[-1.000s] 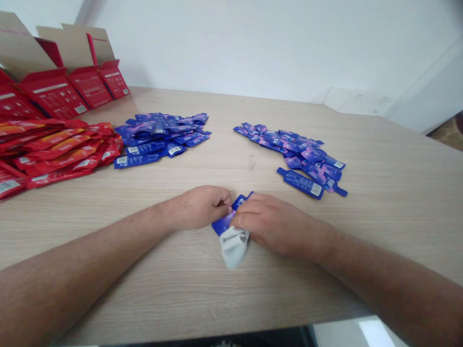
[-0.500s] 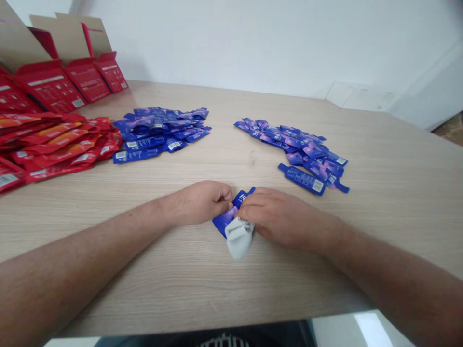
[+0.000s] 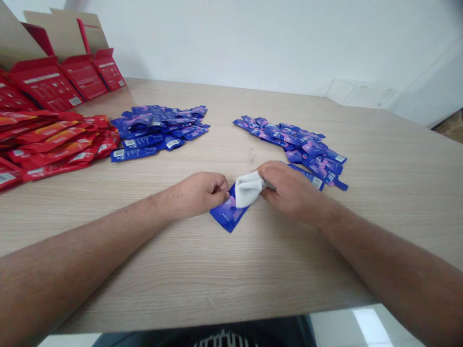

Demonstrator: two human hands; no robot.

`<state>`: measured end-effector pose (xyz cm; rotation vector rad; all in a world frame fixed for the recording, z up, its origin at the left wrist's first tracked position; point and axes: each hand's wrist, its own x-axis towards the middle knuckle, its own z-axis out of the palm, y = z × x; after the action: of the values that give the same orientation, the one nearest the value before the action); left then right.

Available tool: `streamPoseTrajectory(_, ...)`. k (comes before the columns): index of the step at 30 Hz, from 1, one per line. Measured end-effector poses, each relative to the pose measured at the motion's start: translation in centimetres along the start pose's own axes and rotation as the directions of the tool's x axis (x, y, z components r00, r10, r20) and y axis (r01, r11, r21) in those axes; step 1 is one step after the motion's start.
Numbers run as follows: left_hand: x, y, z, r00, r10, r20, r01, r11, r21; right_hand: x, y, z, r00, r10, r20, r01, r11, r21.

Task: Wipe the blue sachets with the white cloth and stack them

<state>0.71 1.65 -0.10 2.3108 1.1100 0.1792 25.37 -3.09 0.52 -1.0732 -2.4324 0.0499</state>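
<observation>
I've got a pale wood-grain table (image 3: 162, 274) filling most of my view, grain running roughly left to right, one faint grey smudge (image 3: 251, 155) around the middle. Far side: plain white wall (image 3: 231, 43), softly shaded toward the left. Far right, I see a white panel (image 3: 365, 95) with thin outlines, low by the table's far edge; can't make out what it is. White surface (image 3: 430, 86) slants nearer on the right, brown patch (image 3: 451, 127) beside it, too small to identify. Near right, pale glossy floor (image 3: 336, 330) with a bright reflection (image 3: 372, 327). Light's soft, fairly even.
</observation>
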Motion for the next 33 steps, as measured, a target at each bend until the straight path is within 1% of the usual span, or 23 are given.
streamPoseTrajectory(2, -0.3, 0.1, -0.8, 0.987, -0.039, -0.153, 0.048, 0.997, 0.053, 0.1, 1.3, -0.6, 0.982, 0.113, -0.153, -0.122, 0.991, -0.052)
streamPoseTrajectory(3, -0.5, 0.2, -1.3, 0.971, -0.044, -0.234, 0.070, 0.992, 0.104, 0.2, 1.7, -0.8, 0.969, 0.147, -0.200, -0.162, 0.985, -0.062)
streamPoseTrajectory(4, -0.8, 0.4, -1.7, 0.953, -0.032, -0.302, 0.088, 0.981, 0.175, 0.2, 2.0, -1.0, 0.959, 0.165, -0.230, -0.185, 0.981, -0.066)
streamPoseTrajectory(5, -1.2, 0.8, -2.0, 0.938, -0.003, -0.348, 0.100, 0.960, 0.262, 0.2, 2.1, -1.2, 0.954, 0.173, -0.243, -0.194, 0.979, -0.068)
streamPoseTrajectory(6, -1.5, 1.2, -2.1, 0.931, 0.037, -0.364, 0.104, 0.927, 0.361, 0.2, 2.1, -1.3, 0.953, 0.173, -0.250, -0.196, 0.978, -0.070)
streamPoseTrajectory(7, -1.9, 1.6, -2.1, 0.933, 0.083, -0.349, 0.094, 0.882, 0.462, 0.2, 2.1, -1.3, 0.953, 0.172, -0.250, -0.195, 0.978, -0.072)
streamPoseTrajectory(9, -2.4, 2.6, -1.3, 0.951, 0.165, -0.261, 0.030, 0.792, 0.610, 0.2, 1.9, -1.3, 0.951, 0.174, -0.257, -0.199, 0.977, -0.074)
streamPoseTrajectory(11, -2.8, 3.4, -0.1, 0.969, 0.209, -0.128, -0.075, 0.749, 0.658, 0.2, 1.8, -1.2, 0.944, 0.185, -0.273, -0.212, 0.974, -0.074)
streamPoseTrajectory(13, -2.8, 3.8, 1.0, 0.973, 0.229, -0.010, -0.173, 0.759, 0.627, 0.2, 1.9, -1.0, 0.940, 0.195, -0.281, -0.223, 0.972, -0.070)
streamPoseTrajectory(14, -2.8, 3.8, 1.3, 0.971, 0.236, 0.023, -0.202, 0.774, 0.600, 0.2, 1.9, -1.0, 0.939, 0.195, -0.283, -0.223, 0.972, -0.069)
streamPoseTrajectory(15, -2.6, 3.6, 1.4, 0.971, 0.239, 0.030, -0.211, 0.789, 0.577, 0.2, 2.0, -1.0, 0.940, 0.194, -0.282, -0.221, 0.973, -0.069)
streamPoseTrajectory(16, -2.5, 3.4, 1.3, 0.972, 0.234, 0.011, -0.199, 0.802, 0.563, 0.2, 2.0, -1.0, 0.941, 0.188, -0.281, -0.215, 0.974, -0.068)
streamPoseTrajectory(18, -2.1, 2.6, 0.7, 0.979, 0.191, -0.072, -0.119, 0.821, 0.558, 0.2, 2.0, -1.0, 0.945, 0.176, -0.276, -0.202, 0.977, -0.068)
streamPoseTrajectory(20, -1.8, 1.6, 0.0, 0.984, 0.108, -0.141, -0.011, 0.828, 0.560, 0.2, 1.9, -1.1, 0.949, 0.170, -0.266, -0.195, 0.978, -0.070)
streamPoseTrajectory(22, -1.5, 0.9, -0.5, 0.991, 0.018, -0.136, 0.060, 0.835, 0.547, 0.2, 1.8, -1.1, 0.957, 0.163, -0.239, -0.185, 0.980, -0.070)
streamPoseTrajectory(25, -1.2, 0.5, -0.5, 0.995, -0.092, -0.049, 0.105, 0.870, 0.482, 0.1, 1.3, -0.7, 0.986, 0.111, -0.126, -0.117, 0.992, -0.039)
streamPoseTrajectory(27, -1.0, 0.5, -0.2, 0.990, -0.139, -0.009, 0.130, 0.901, 0.413, 0.1, 0.8, -0.1, 0.997, 0.059, -0.041, -0.060, 0.998, -0.005)
streamPoseTrajectory(30, -0.6, 0.6, 0.2, 0.985, -0.171, 0.027, 0.154, 0.938, 0.309, 0.0, 0.1, 1.0, 0.997, -0.014, 0.079, 0.013, 1.000, 0.015)
streamPoseTrajectory(33, -0.3, 0.5, 0.2, 0.981, -0.169, 0.097, 0.143, 0.963, 0.226, 0.0, -0.3, 1.6, 0.984, -0.054, 0.171, 0.055, 0.999, 0.004)
